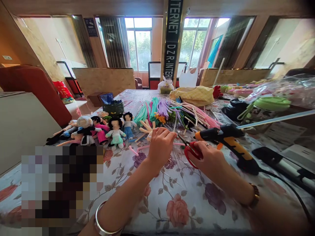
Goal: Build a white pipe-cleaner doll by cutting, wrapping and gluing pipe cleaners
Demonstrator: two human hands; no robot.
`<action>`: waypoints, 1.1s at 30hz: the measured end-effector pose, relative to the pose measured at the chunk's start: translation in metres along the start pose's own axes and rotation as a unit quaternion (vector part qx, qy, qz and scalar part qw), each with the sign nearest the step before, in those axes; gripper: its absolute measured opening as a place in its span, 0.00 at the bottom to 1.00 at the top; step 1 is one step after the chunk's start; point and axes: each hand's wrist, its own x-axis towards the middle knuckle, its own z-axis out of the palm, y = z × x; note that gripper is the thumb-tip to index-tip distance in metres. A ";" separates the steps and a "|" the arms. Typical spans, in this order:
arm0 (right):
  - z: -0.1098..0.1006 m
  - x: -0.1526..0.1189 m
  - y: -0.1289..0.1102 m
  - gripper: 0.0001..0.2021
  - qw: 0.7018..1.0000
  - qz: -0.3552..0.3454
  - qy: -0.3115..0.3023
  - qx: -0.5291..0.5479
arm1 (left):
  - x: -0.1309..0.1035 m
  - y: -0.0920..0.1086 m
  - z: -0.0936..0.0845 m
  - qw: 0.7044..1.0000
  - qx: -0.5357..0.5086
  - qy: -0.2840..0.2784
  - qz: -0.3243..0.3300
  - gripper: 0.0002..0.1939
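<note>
We're close in on the floral tablecloth (177, 196), and here's the left hand (161, 147), fingertips pinched together; what sits between them is too small for us to make out. Over to the right hand (209, 157), ring on one finger, curled around one pair of red-handled scissors (192, 152), whose blades point left, near the left fingertips. Just beyond the left hand we've got a beige fuzzy piece (147, 128).

Now the lettering! On the dark pillar sign (171, 42) we read "TERNET", then "DZR-INTER", cut off at the edges. The small blue wall sign (91, 27) has writing too tiny for us to read.

Let's count. Fuzzy dolls (116, 132) on the left: four stand out in front, in green, blue, pink, and black and white, with more overlapping behind. Fuzzy stems (162, 109) in teal, lavender and pink lie at the far middle, too many for us to number. One black-and-orange glue gun (230, 141) lies right of the right hand, one pale glue stick (278, 119) sticking out of its back. One green-lidded jar (270, 108) sits farther right, and two plastic bags (189, 77) stand at the far end beside one yellow cloth bundle (194, 95).
</note>
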 end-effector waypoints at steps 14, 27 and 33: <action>-0.011 0.003 -0.003 0.11 0.991 0.019 -0.068 0.111 | 0.000 0.000 -0.001 0.998 -0.007 0.037 0.046 0.06; -0.022 0.013 -0.003 0.21 0.747 0.179 -0.295 0.569 | 0.001 0.000 -0.004 0.998 -0.003 0.049 0.035 0.08; -0.017 0.013 0.001 0.20 0.738 0.165 -0.293 0.585 | 0.001 0.001 -0.004 0.997 0.000 0.057 0.044 0.07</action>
